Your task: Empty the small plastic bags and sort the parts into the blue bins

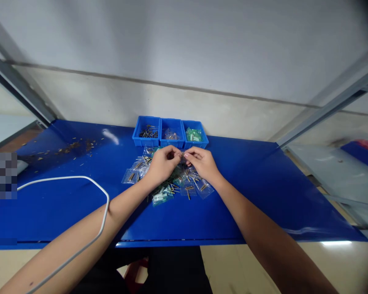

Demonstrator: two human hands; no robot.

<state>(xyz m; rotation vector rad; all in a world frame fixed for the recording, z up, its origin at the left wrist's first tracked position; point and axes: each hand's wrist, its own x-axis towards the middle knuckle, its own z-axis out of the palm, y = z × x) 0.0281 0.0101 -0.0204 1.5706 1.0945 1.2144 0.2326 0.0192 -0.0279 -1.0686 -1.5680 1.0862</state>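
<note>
My left hand (164, 163) and my right hand (202, 162) meet over a loose pile at the table's middle. Thumb and fingers of each are pinched together, tip near tip. Whatever sits between the fingertips is too small and blurred to name. Beneath them lie small clear plastic bags (131, 176) with brass-coloured pins, and several loose pins (188, 192). A greenish bag with white pieces (161, 197) rests at the pile's near side.
Three blue bins stand in a row behind the pile: a left bin (146, 142) with dark pins, a middle bin (171, 143) with clear bags, a right bin (196, 145) with green bags. A white cable (79, 177) loops over my left forearm. Brown debris (75, 145) lies left.
</note>
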